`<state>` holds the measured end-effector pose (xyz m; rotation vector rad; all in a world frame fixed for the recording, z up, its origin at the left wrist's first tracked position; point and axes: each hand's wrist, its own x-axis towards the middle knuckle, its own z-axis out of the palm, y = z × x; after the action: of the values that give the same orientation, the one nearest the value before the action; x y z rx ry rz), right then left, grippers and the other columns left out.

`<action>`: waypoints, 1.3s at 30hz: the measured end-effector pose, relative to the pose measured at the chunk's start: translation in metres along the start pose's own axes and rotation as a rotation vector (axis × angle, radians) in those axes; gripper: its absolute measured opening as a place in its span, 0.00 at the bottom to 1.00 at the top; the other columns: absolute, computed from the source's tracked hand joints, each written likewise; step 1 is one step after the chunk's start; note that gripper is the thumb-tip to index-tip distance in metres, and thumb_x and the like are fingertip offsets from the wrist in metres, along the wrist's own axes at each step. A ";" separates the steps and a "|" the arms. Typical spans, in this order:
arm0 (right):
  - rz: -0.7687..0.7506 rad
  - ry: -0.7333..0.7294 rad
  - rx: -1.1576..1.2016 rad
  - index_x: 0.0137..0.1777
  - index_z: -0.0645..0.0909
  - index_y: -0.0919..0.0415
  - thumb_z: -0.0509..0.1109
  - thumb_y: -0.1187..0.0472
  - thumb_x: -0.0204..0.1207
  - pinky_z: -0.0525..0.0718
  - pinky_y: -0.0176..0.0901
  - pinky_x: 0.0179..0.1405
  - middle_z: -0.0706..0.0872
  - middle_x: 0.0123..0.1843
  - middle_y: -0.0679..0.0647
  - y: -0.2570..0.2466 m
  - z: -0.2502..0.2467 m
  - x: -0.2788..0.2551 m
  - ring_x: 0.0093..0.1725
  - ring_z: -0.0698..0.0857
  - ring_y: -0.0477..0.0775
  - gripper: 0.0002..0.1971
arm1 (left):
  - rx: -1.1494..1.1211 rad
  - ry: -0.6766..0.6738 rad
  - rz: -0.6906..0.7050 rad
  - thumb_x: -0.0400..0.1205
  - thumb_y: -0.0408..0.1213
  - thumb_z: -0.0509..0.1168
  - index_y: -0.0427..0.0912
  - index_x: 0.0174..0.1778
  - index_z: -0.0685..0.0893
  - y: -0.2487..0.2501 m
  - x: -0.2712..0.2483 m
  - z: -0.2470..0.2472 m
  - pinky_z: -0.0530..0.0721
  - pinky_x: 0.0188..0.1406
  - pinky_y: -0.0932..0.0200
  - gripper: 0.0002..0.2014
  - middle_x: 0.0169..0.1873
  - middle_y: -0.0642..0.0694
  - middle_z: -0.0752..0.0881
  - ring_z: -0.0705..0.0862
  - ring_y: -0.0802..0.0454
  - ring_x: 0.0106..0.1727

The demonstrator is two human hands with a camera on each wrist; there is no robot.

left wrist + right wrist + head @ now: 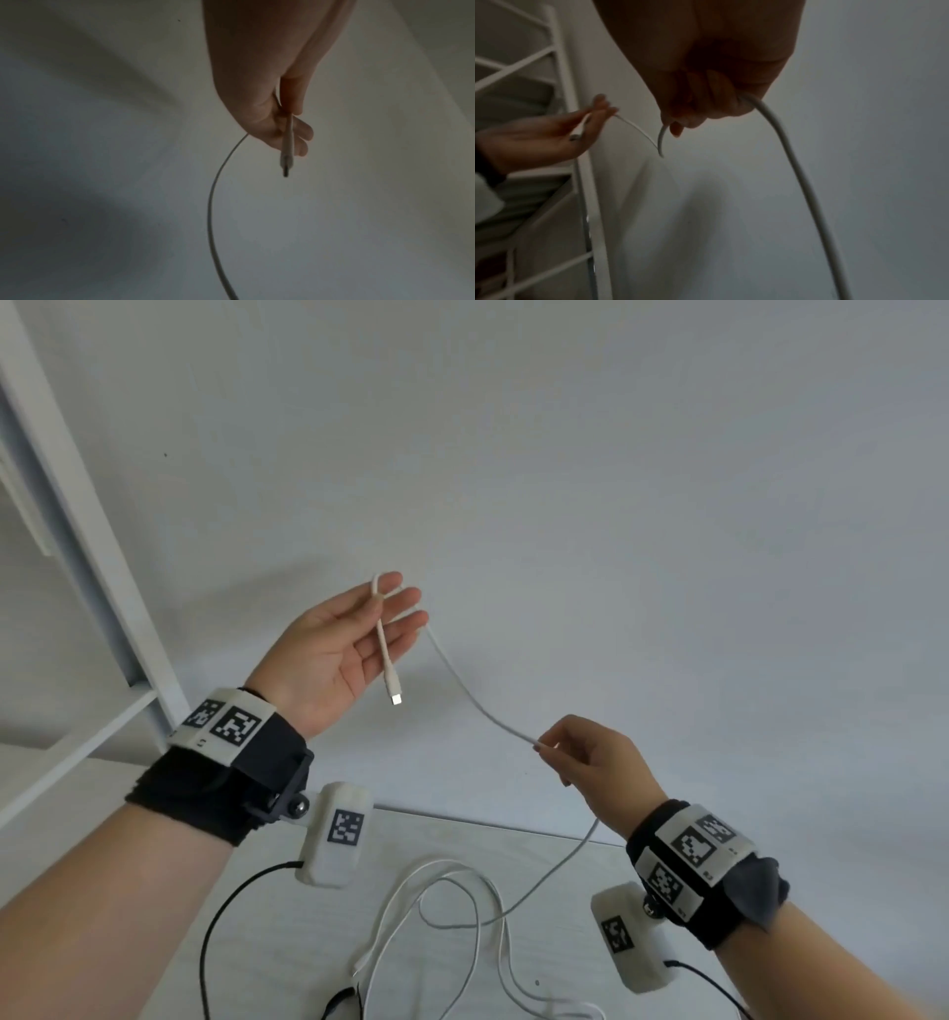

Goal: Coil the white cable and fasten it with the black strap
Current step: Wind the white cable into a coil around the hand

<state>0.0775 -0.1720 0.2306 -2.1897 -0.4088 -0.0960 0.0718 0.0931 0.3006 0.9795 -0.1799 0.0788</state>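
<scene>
1 white cable (pixel 382 642), draped — plug (pixel 396 698) pointing down

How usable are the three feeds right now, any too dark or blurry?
Head view: bright, sharp; white cable clear against the wall. Left wrist view: dim, left hand shadowed, plug soft. Right wrist view: darkest, right hand nearly a silhouette, cable slightly blurred.

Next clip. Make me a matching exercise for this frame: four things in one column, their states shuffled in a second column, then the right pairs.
Things
1. left hand
2. right hand
3. connector
4. cable slack

States
A. lies in loose loops on the table
B. dangles free, touching nothing
C. pinches the white cable mid-run, fingers curled
D. raised, holds the cable near its end, fingers outstretched

Pairs: 1-D, 2-C, 3-B, 4-A
</scene>
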 end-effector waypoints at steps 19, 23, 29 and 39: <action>-0.531 -0.039 -0.323 0.46 0.86 0.55 0.67 0.60 0.76 0.82 0.49 0.36 0.83 0.37 0.50 -0.088 -0.021 0.021 0.35 0.80 0.50 0.05 | 0.445 -0.293 -0.381 0.77 0.32 0.63 0.35 0.60 0.83 -0.023 -0.019 0.022 0.85 0.57 0.54 0.16 0.54 0.38 0.90 0.88 0.41 0.56; -0.502 0.035 -0.283 0.44 0.85 0.58 0.67 0.63 0.76 0.79 0.39 0.38 0.82 0.37 0.49 -0.089 -0.020 0.029 0.36 0.79 0.47 0.05 | 0.431 -0.349 -0.417 0.79 0.33 0.60 0.34 0.59 0.83 -0.025 -0.023 0.023 0.87 0.54 0.54 0.15 0.51 0.38 0.91 0.88 0.41 0.54; -0.335 0.103 -0.209 0.42 0.77 0.50 0.69 0.59 0.74 0.70 0.22 0.32 0.78 0.34 0.44 -0.081 -0.018 0.035 0.32 0.76 0.34 0.03 | 0.332 -0.276 -0.385 0.83 0.35 0.54 0.33 0.51 0.83 -0.029 -0.028 0.026 0.86 0.39 0.59 0.13 0.25 0.50 0.78 0.77 0.56 0.28; -0.126 -0.146 0.120 0.32 0.79 0.57 0.68 0.55 0.75 0.76 0.31 0.22 0.75 0.22 0.45 -0.050 -0.015 0.037 0.19 0.71 0.40 0.12 | 0.150 -0.219 -0.337 0.79 0.42 0.57 0.41 0.33 0.78 -0.016 -0.024 0.021 0.62 0.16 0.69 0.12 0.19 0.54 0.64 0.60 0.60 0.19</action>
<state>0.0972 -0.1470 0.2859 -2.0582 -0.6196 0.0198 0.0482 0.0673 0.2948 1.1560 -0.2091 -0.3292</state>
